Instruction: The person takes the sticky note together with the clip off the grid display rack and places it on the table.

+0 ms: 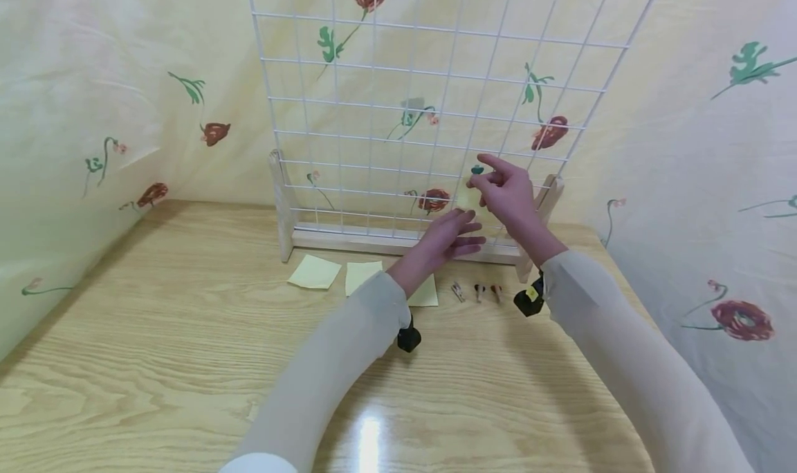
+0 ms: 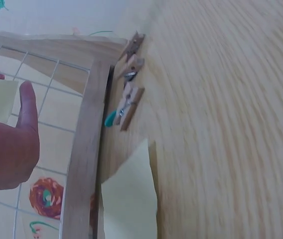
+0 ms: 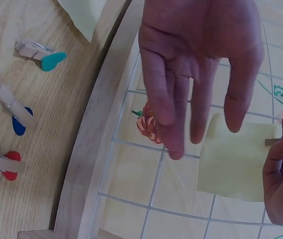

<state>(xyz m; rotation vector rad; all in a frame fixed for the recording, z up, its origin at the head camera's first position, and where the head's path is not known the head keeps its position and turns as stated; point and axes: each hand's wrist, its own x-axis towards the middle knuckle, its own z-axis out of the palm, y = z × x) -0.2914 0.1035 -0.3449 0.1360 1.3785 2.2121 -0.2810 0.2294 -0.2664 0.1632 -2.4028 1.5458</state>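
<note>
A pale yellow sticky note (image 3: 231,162) is up against the white wire grid (image 1: 429,117), near its lower right. A wooden clothespin (image 3: 270,142) with a teal heart (image 1: 477,170) is at the note's top edge. My right hand (image 1: 507,191) has its fingers around this clothespin and seems to pinch it; the fingers partly hide it. Just below and to the left, my left hand (image 1: 443,239) holds nothing, fingers loosely extended. Its thumb (image 3: 237,112) is close to the note's edge; whether they touch I cannot tell.
Three clothespins, with teal (image 3: 53,60), blue (image 3: 21,122) and red (image 3: 12,165) hearts, lie on the wooden table (image 1: 156,335). Left of them lie yellow notes (image 1: 314,272), one partly behind my left sleeve. The grid stands in a wooden base (image 1: 349,241) before a floral cloth.
</note>
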